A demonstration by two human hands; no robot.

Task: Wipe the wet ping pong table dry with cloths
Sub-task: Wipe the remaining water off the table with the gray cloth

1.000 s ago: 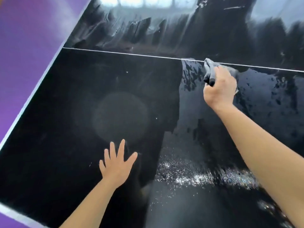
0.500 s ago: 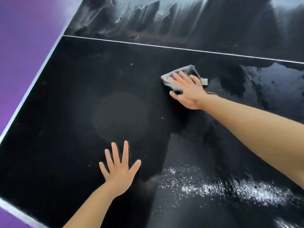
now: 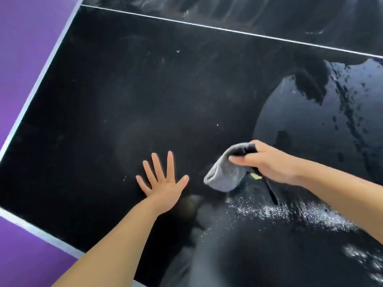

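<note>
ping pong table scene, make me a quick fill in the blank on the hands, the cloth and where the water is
1. The grey cloth is gripped in the ____ hand.
2. The left hand lies flat on the table with its fingers ____.
3. The shiny wet patch lies on the ____ side of the picture.
4. The floor beside the table is ____ in colour.

Missing words: right; spread; right; purple

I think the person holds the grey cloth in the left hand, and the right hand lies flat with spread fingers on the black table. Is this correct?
Not quite: the hands are swapped. The head view shows the grey cloth gripped in the right hand, while the left hand lies flat with spread fingers on the black table.
</note>
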